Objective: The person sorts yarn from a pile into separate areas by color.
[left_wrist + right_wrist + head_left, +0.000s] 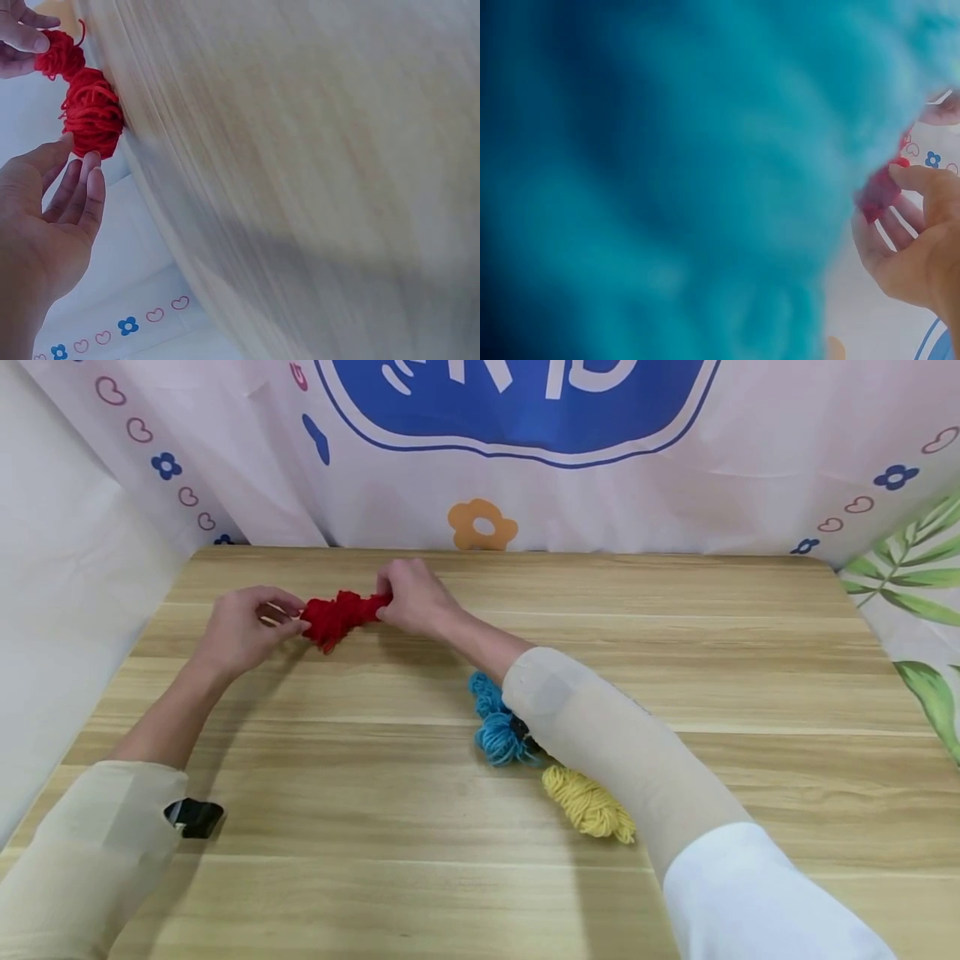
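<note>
A bundle of red yarn point(333, 620), pinched in at one place into a larger and a smaller lump, lies between both hands near the back left of the table. The left hand point(243, 627) pinches its larger end with thumb and fingertips, as the left wrist view also shows on the yarn point(93, 112). At the smaller end, the right hand point(416, 597) grips the yarn between thumb and fingers. Blue yarn point(501, 739) sits under the right forearm, partly hidden by it. Blurred blue yarn point(667, 180) fills most of the right wrist view.
A yellow yarn skein point(588, 803) lies beside the right forearm, nearer the front. The wood-grain table point(360, 827) ends at a white printed curtain point(600, 502) behind. A black device point(195, 817) is on the left sleeve.
</note>
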`<state>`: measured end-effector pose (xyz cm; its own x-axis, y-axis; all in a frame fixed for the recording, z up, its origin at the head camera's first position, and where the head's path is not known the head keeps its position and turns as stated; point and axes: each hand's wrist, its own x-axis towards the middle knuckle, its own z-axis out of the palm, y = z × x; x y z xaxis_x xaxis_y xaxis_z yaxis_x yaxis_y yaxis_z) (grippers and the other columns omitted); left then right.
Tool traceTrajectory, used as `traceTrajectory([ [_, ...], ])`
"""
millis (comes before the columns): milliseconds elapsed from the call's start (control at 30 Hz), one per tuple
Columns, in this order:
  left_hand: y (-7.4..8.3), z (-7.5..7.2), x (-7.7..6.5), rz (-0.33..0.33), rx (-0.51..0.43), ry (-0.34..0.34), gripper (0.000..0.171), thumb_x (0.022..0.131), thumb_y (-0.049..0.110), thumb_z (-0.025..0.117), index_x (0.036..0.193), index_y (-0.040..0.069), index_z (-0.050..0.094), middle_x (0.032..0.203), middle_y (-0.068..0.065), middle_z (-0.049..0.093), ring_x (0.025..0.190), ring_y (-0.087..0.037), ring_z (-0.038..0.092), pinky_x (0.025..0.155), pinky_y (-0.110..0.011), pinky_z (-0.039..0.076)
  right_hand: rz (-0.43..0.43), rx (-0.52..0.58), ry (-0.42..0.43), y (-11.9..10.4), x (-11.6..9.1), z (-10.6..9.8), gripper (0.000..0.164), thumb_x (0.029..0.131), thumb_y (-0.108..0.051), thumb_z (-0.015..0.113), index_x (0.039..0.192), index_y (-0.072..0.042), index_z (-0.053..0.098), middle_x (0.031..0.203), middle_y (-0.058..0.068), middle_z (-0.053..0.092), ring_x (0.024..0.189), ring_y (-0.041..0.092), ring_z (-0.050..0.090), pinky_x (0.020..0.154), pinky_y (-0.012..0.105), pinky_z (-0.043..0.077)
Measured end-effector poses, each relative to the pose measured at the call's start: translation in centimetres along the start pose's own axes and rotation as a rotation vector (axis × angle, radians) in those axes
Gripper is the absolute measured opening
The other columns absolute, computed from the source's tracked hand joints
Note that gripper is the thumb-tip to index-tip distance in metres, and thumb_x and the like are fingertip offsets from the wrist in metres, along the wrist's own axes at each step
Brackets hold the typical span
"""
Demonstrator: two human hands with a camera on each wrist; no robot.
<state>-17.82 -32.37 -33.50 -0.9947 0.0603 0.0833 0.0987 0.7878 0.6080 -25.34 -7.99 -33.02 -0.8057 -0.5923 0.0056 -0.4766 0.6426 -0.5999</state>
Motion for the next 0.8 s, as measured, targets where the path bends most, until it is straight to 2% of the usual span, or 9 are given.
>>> traceTrajectory([
  [200,0.28,-0.05,-0.17,0.021,-0.009,0.023,0.019,0.093,0.0,0.074,0.111,-0.007,0.072,0.109,-0.028,0.07,0.073,0.011,0.055,0.061,-0.01,0.049,0.008,-0.023,-0.01,0.02,-0.1,0.1,0.007,0.095,-0.011,0.073,0.099,-0.006,0.07,0.096,0.004,0.069,0.086,0.014,0.059,0.073,0.021,0.051],
  [500,0.62,-0.1,-0.23,0.035,-0.012,0.03,0.021,0.093,0.002,0.076,0.112,-0.006,0.073,0.11,-0.028,0.07,0.074,0.011,0.055,0.063,-0.007,0.047,0.009,-0.056,-0.04,0.0,0.07,0.45,0.011,0.093,-0.014,0.076,0.098,-0.007,0.069,0.095,0.003,0.069,0.087,0.014,0.058,0.072,0.022,0.051],
  [800,0.72,-0.15,-0.27,0.032,-0.015,0.018,0.021,0.093,0.002,0.075,0.113,-0.006,0.072,0.112,-0.028,0.069,0.073,0.013,0.055,0.063,-0.007,0.048,-0.004,-0.071,-0.105,0.05,0.36,0.38,0.02,0.093,-0.018,0.079,0.109,-0.007,0.073,0.107,0.003,0.07,0.097,0.015,0.059,0.082,0.023,0.051],
])
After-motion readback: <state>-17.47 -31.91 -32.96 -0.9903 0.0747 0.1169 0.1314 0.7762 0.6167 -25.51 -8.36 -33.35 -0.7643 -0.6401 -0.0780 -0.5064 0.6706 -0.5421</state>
